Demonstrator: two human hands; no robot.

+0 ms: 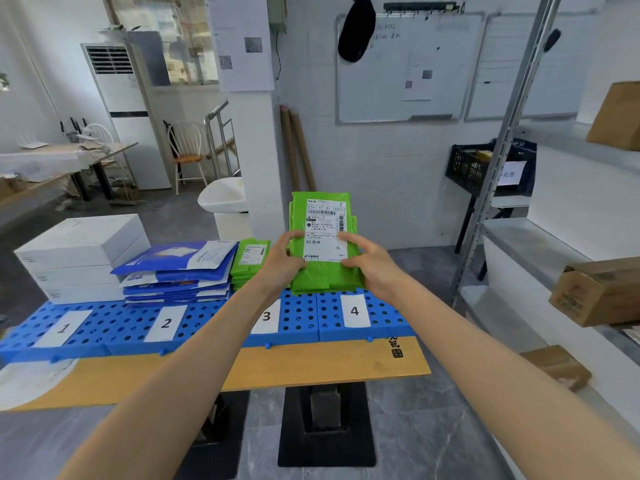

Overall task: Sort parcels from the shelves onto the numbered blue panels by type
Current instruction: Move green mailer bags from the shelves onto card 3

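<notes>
Standing upright with its white shipping label facing the camera, the green parcel bundle (323, 237) hangs over the far edge of the blue panels (301, 317), between label 3 (266, 317) and label 4 (354, 310). Whether its lower edge touches the panel cannot be told. The left hand (282, 261) grips it at nine o'clock and the right hand (370, 268) at three, fingers (349, 239) curled round both side edges. Just beside it at nine o'clock lies a green parcel stack (249, 261), then blue mailers (176, 268), then white boxes (79, 258) farthest out. The panels lie on a wooden worktop (311, 365). At three o'clock stand shelves (540, 251) bearing a cardboard box (595, 292).
</notes>
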